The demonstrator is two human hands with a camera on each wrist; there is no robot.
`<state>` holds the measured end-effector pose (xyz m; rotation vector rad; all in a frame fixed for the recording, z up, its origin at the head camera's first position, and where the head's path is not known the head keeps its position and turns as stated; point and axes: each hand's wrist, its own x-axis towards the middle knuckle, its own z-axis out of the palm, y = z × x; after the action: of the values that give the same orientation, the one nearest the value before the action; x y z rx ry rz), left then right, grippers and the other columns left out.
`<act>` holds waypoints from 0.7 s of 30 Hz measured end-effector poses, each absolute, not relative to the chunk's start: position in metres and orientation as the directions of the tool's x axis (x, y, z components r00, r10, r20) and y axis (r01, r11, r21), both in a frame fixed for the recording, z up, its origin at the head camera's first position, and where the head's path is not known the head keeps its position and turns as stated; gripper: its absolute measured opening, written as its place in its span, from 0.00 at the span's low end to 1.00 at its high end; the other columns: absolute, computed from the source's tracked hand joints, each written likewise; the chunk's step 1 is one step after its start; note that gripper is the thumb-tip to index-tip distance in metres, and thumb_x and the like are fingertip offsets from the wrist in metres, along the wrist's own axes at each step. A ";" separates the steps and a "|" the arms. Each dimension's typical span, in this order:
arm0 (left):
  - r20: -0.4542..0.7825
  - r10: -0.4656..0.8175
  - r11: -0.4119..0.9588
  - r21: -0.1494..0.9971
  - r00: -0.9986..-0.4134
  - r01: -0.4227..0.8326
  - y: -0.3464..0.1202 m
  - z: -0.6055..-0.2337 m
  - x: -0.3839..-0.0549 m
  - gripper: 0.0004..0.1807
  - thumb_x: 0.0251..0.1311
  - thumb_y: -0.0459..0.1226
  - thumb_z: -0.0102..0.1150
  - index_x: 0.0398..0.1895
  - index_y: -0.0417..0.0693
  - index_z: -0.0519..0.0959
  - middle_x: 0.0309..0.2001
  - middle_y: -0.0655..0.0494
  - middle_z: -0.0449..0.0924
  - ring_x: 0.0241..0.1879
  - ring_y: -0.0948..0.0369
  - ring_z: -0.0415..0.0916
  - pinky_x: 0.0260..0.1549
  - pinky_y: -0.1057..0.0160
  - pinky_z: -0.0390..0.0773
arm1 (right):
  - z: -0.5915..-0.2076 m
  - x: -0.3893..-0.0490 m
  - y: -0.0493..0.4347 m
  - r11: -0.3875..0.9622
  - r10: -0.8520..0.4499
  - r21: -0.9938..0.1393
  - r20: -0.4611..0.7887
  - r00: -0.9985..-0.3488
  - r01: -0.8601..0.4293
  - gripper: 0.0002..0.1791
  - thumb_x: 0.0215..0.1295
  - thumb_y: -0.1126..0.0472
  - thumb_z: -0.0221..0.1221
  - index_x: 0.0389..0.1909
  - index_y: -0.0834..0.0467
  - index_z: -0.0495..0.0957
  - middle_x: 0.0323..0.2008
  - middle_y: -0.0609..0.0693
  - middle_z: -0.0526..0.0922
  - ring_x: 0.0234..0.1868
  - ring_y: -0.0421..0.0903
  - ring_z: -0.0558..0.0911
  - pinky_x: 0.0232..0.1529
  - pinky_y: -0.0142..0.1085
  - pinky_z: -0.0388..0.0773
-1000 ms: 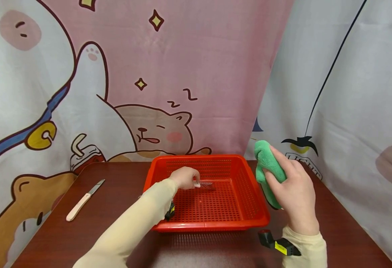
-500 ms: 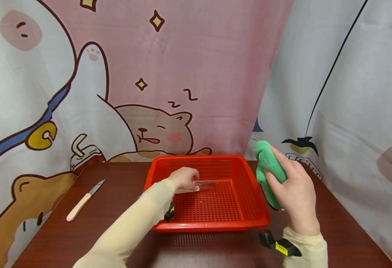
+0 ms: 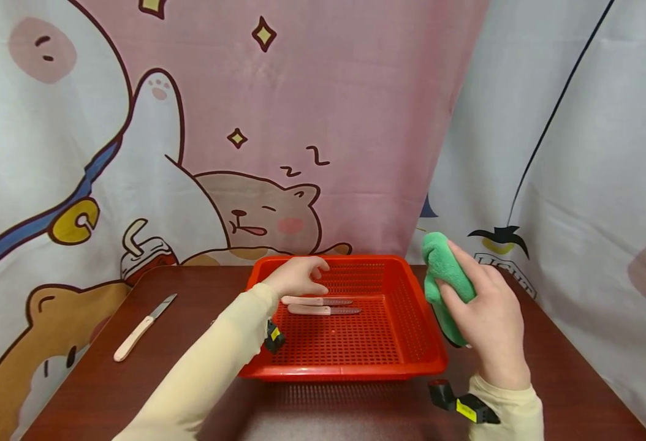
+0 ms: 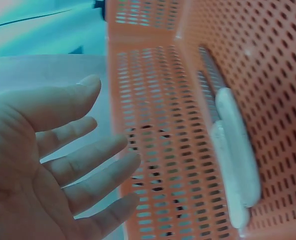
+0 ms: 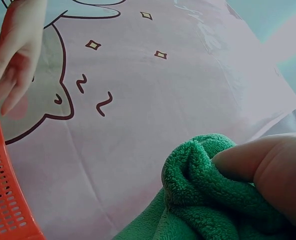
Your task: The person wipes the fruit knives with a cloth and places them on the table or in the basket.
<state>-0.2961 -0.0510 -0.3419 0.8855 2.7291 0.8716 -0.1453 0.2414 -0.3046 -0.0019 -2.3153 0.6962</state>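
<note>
Two knives with pale handles lie side by side on the floor of a red plastic basket [image 3: 350, 370]: the rear knife [image 3: 303, 301] and the front knife [image 3: 309, 310]. Above the basket's back left part hovers my left hand [image 3: 296, 277], fingers apart and holding nothing. In the left wrist view its loosely spread fingers [image 4: 103, 182] are clear of both knives. My right hand [image 3: 491, 318] grips a folded green towel [image 3: 445, 269] just off the basket's right side. The right wrist view shows the thumb [image 5: 272, 160] pressing on the bunched towel.
A third knife [image 3: 145, 327] with a pale handle lies on the dark wooden table [image 3: 201, 288], left of the basket. A printed cartoon curtain [image 3: 367, 122] hangs behind the table and along its sides.
My left hand has let go of a knife, which now lies beside another in the basket, and has risen up and slightly left. The right hand keeps its grip on the towel.
</note>
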 end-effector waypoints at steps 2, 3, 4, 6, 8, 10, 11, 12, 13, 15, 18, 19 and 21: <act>0.057 0.581 0.650 0.568 -0.812 0.505 -0.053 -0.336 -0.295 0.25 0.58 0.38 0.71 0.59 0.46 0.77 0.48 0.50 0.82 0.52 0.51 0.78 0.52 0.52 0.76 | -0.305 -0.145 0.242 0.855 0.192 -0.483 0.632 -0.751 -0.188 0.34 0.61 0.60 0.65 0.69 0.43 0.71 0.46 0.61 0.78 0.41 0.57 0.76 0.34 0.54 0.73; 0.066 0.582 0.648 0.565 -0.811 0.511 -0.054 -0.334 -0.294 0.25 0.58 0.38 0.70 0.59 0.46 0.77 0.48 0.50 0.81 0.52 0.52 0.78 0.52 0.53 0.76 | -0.305 -0.145 0.242 0.857 0.190 -0.480 0.633 -0.751 -0.188 0.34 0.61 0.60 0.65 0.69 0.43 0.71 0.46 0.61 0.78 0.41 0.57 0.76 0.34 0.54 0.73; 0.077 0.581 0.644 0.564 -0.810 0.516 -0.055 -0.331 -0.292 0.24 0.59 0.39 0.70 0.59 0.46 0.77 0.48 0.50 0.82 0.51 0.52 0.78 0.51 0.53 0.76 | -0.305 -0.145 0.242 0.857 0.190 -0.480 0.632 -0.751 -0.187 0.34 0.61 0.60 0.65 0.69 0.44 0.71 0.46 0.61 0.78 0.42 0.57 0.76 0.34 0.54 0.73; 0.104 0.577 0.640 0.558 -0.810 0.528 -0.056 -0.324 -0.289 0.24 0.60 0.39 0.69 0.59 0.46 0.77 0.48 0.49 0.82 0.50 0.52 0.79 0.49 0.53 0.77 | -0.305 -0.146 0.242 0.858 0.187 -0.478 0.633 -0.751 -0.189 0.34 0.61 0.60 0.65 0.69 0.44 0.71 0.46 0.61 0.78 0.42 0.57 0.76 0.35 0.54 0.73; 0.136 0.566 0.644 0.544 -0.813 0.539 -0.058 -0.318 -0.285 0.25 0.61 0.41 0.68 0.61 0.46 0.76 0.49 0.47 0.81 0.46 0.53 0.80 0.47 0.54 0.78 | -0.305 -0.146 0.242 0.859 0.183 -0.475 0.634 -0.751 -0.192 0.34 0.61 0.60 0.65 0.69 0.44 0.71 0.46 0.61 0.78 0.42 0.57 0.76 0.35 0.55 0.73; 0.177 0.549 0.649 0.525 -0.817 0.550 -0.060 -0.311 -0.280 0.26 0.61 0.42 0.68 0.61 0.46 0.75 0.48 0.47 0.81 0.43 0.54 0.80 0.44 0.54 0.79 | -0.305 -0.146 0.242 0.858 0.182 -0.476 0.633 -0.752 -0.193 0.34 0.61 0.60 0.65 0.69 0.44 0.71 0.46 0.61 0.78 0.42 0.57 0.76 0.35 0.54 0.73; 0.198 0.541 0.656 0.510 -0.818 0.557 -0.061 -0.308 -0.278 0.26 0.62 0.43 0.67 0.62 0.46 0.75 0.49 0.47 0.81 0.42 0.55 0.80 0.44 0.54 0.78 | -0.305 -0.146 0.242 0.858 0.182 -0.476 0.633 -0.753 -0.193 0.33 0.61 0.60 0.65 0.69 0.44 0.71 0.46 0.61 0.78 0.42 0.57 0.76 0.34 0.54 0.73; 0.220 0.531 0.663 0.493 -0.818 0.563 -0.062 -0.305 -0.276 0.26 0.62 0.43 0.67 0.62 0.46 0.75 0.49 0.48 0.81 0.42 0.55 0.80 0.44 0.54 0.78 | -0.305 -0.146 0.242 0.857 0.182 -0.477 0.633 -0.753 -0.193 0.33 0.61 0.60 0.65 0.69 0.44 0.71 0.46 0.61 0.78 0.42 0.57 0.76 0.34 0.54 0.73; 0.247 0.521 0.671 0.473 -0.817 0.571 -0.063 -0.303 -0.273 0.26 0.62 0.43 0.67 0.62 0.47 0.75 0.48 0.49 0.81 0.43 0.55 0.80 0.45 0.54 0.78 | -0.305 -0.146 0.242 0.857 0.183 -0.477 0.633 -0.753 -0.193 0.33 0.61 0.60 0.65 0.69 0.44 0.71 0.46 0.61 0.78 0.42 0.57 0.76 0.34 0.54 0.73; 0.311 0.498 0.689 0.425 -0.810 0.587 -0.067 -0.299 -0.268 0.25 0.62 0.44 0.67 0.61 0.46 0.76 0.47 0.50 0.81 0.45 0.54 0.79 0.45 0.53 0.78 | -0.305 -0.146 0.243 0.856 0.185 -0.479 0.631 -0.753 -0.191 0.34 0.61 0.60 0.65 0.69 0.44 0.71 0.47 0.61 0.78 0.42 0.58 0.75 0.34 0.54 0.73; 0.411 0.462 0.721 0.343 -0.786 0.602 -0.074 -0.295 -0.260 0.25 0.62 0.43 0.67 0.60 0.45 0.76 0.46 0.51 0.81 0.46 0.54 0.79 0.46 0.52 0.77 | -0.305 -0.147 0.242 0.855 0.186 -0.482 0.632 -0.752 -0.193 0.34 0.61 0.60 0.65 0.69 0.44 0.71 0.47 0.61 0.78 0.42 0.58 0.75 0.35 0.54 0.73; 0.443 0.449 0.730 0.318 -0.776 0.605 -0.076 -0.295 -0.257 0.25 0.61 0.43 0.68 0.59 0.44 0.76 0.45 0.51 0.81 0.46 0.54 0.79 0.46 0.52 0.77 | -0.305 -0.147 0.242 0.856 0.185 -0.480 0.634 -0.751 -0.194 0.34 0.61 0.60 0.65 0.69 0.44 0.71 0.47 0.61 0.78 0.42 0.57 0.75 0.35 0.54 0.73; 0.499 0.427 0.746 0.276 -0.754 0.605 -0.083 -0.295 -0.252 0.25 0.61 0.43 0.68 0.59 0.44 0.76 0.46 0.51 0.82 0.45 0.54 0.78 0.46 0.51 0.77 | -0.305 -0.147 0.242 0.854 0.182 -0.481 0.636 -0.750 -0.200 0.34 0.61 0.60 0.65 0.69 0.44 0.71 0.47 0.61 0.78 0.42 0.57 0.75 0.35 0.54 0.73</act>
<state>-0.2522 -0.0833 -0.2950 1.0301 3.3137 0.7839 -0.1469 0.2424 -0.3051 0.0130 -2.3160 0.6990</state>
